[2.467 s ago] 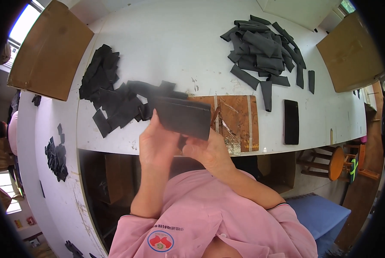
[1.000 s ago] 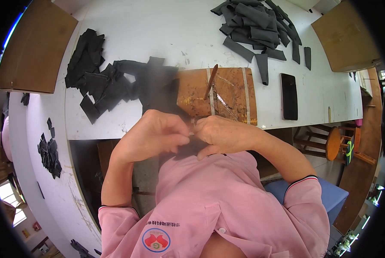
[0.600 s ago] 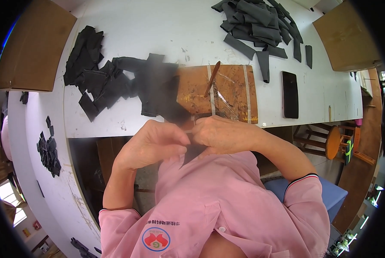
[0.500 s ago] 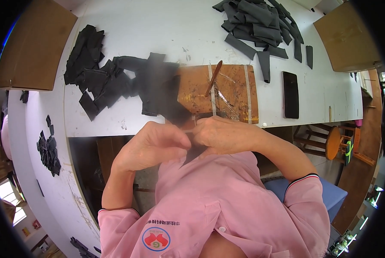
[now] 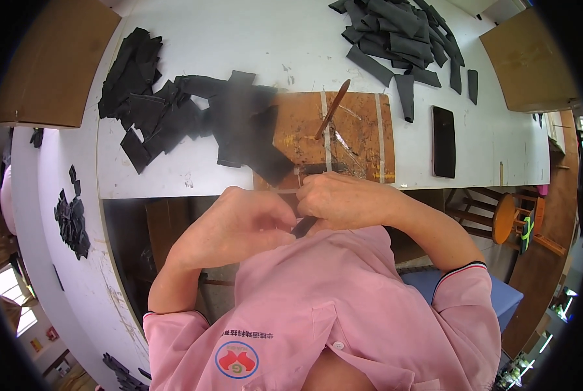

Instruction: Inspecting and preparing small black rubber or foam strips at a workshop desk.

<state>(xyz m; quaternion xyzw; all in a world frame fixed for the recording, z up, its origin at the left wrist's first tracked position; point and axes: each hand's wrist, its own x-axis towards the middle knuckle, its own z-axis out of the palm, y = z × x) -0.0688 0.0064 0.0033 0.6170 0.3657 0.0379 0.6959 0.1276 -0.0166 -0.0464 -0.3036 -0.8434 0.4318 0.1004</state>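
Observation:
A small piece of black fabric [image 5: 304,226] shows between my two hands, close to the front of my pink shirt. My left hand [image 5: 242,223] has its fingertips pinched together at the fabric's left end. From the right, my right hand [image 5: 343,201] curls its fingers around the upper part of the piece, hiding most of it. Just beyond my hands lies a worn brown board [image 5: 360,140] with pale strips across it. A reddish-brown pointed stick [image 5: 334,107] stands slanted on that board.
Flat black fabric pieces [image 5: 242,120] lie loosely heaped left of the board. Folded black strips [image 5: 396,39] are piled at the far right. A dark phone [image 5: 443,142] rests to the right. Cardboard boxes [image 5: 54,62] flank the white table [image 5: 239,39].
My left fingers have moved right and downward against the black fabric, closing in. My right hand stays bent over the piece. The whole view has shifted slightly.

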